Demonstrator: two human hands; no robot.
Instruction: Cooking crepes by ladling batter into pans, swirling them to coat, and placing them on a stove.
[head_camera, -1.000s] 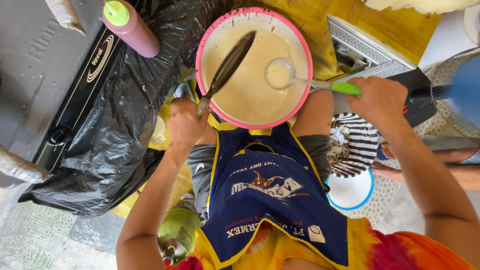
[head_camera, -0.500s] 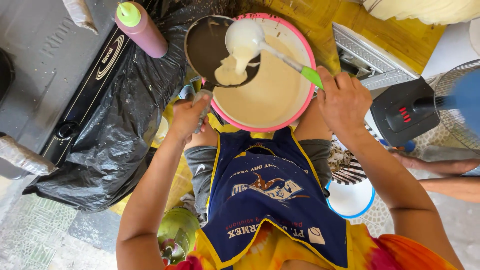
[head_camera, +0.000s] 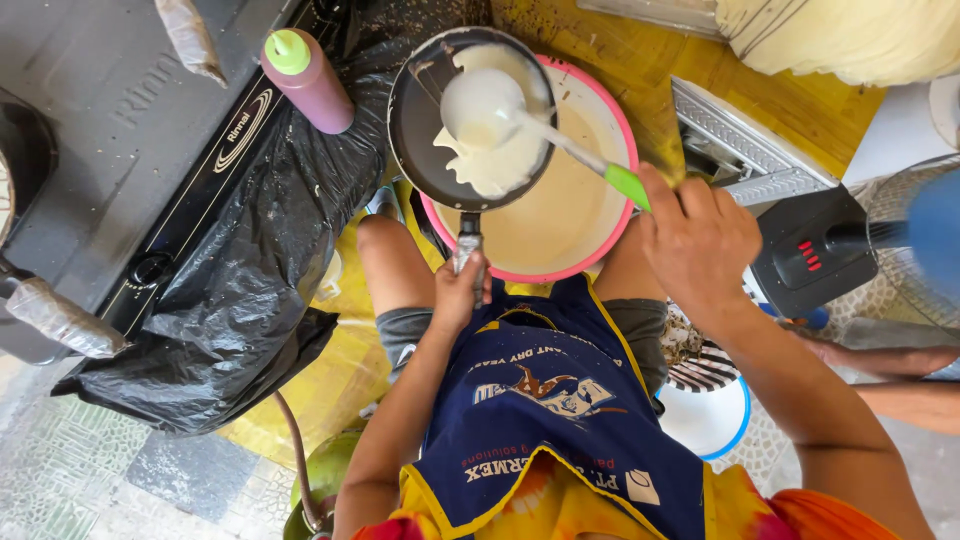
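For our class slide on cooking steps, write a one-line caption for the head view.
Left hand holds a frying pan over a pink-rimmed batter bowl; right hand tips a ladle of batter in.

To my far left I note a purple squeeze bottle (head_camera: 308, 78) with a green cap beside a grey stove (head_camera: 110, 130). A black bag (head_camera: 250, 290) is draped nearer. A fan (head_camera: 880, 240) stands right.

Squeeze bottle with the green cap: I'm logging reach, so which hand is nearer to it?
Left. The left hand grips the pan handle, below and right of the squeeze bottle; the right hand holds the ladle, farther right.
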